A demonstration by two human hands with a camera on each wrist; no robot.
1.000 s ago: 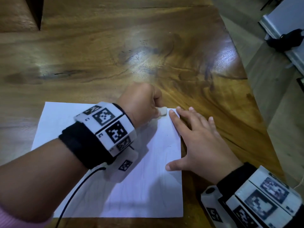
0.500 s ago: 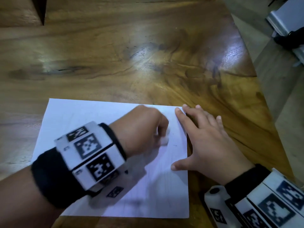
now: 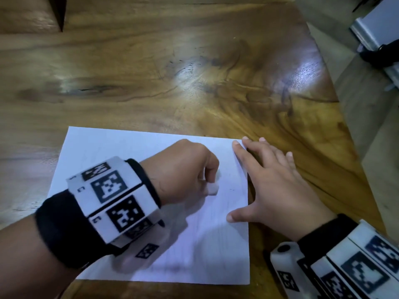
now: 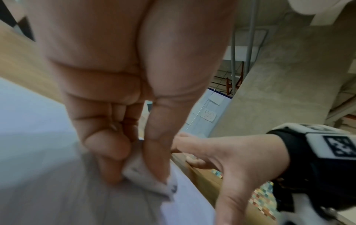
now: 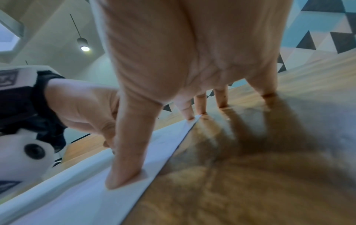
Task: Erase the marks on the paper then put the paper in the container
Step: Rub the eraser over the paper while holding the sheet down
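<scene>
A white sheet of paper (image 3: 121, 152) lies flat on the wooden table (image 3: 194, 72). My left hand (image 3: 190, 173) pinches a small white eraser (image 3: 212, 189) and holds it down on the sheet's right half; in the left wrist view the eraser (image 4: 146, 178) sits between thumb and curled fingers, its tip smudged dark. A faint pencil mark (image 3: 232, 189) shows just right of the eraser. My right hand (image 3: 274, 182) lies flat with spread fingers, its thumb and forefinger on the paper's right edge (image 5: 169, 146), the other fingers on the wood. No container is in view.
The table's right edge (image 3: 336, 100) runs diagonally, with floor beyond it. A light-coloured unit with a black object (image 3: 384, 55) stands on the floor at the far right. A dark wedge-shaped gap (image 3: 59, 11) is at the table's back left.
My left hand has pulled the eraser back from the paper's far right corner toward me, down along the right half of the sheet. The right hand has stayed flat on the edge.
</scene>
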